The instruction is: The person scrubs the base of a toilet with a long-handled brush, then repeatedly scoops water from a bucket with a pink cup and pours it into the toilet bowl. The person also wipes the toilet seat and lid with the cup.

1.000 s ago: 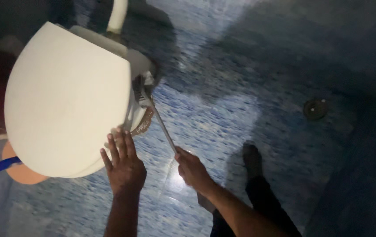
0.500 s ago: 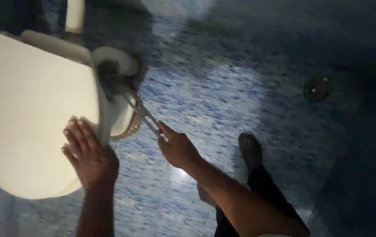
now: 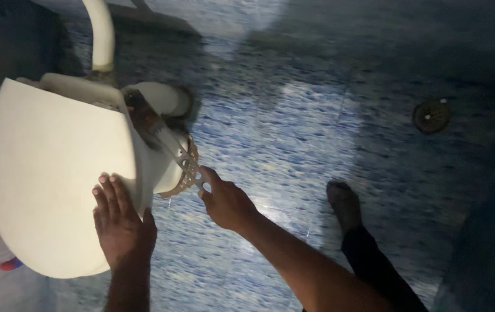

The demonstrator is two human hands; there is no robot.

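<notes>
A white toilet with its lid (image 3: 51,167) down fills the left of the view. My left hand (image 3: 121,222) lies flat on the lid's front right part, fingers spread. My right hand (image 3: 224,202) grips the pale slotted handle of a toilet brush (image 3: 169,145). The brush's dark head presses against the toilet's side under the seat, close to the rear of the bowl. A brownish stained band (image 3: 185,176) runs along the bowl's base just beside the handle.
A white curved pipe (image 3: 102,37) rises behind the toilet. The floor is blue speckled tile (image 3: 294,133), with a round drain (image 3: 431,115) at the right. My foot (image 3: 344,202) and dark trouser leg stand right of the toilet. A blue and red item (image 3: 8,264) lies low left.
The brush head has slid further back along the toilet's side, and my right hand has followed closer to the bowl. My left hand stays flat on the lid. The view has shifted a little.
</notes>
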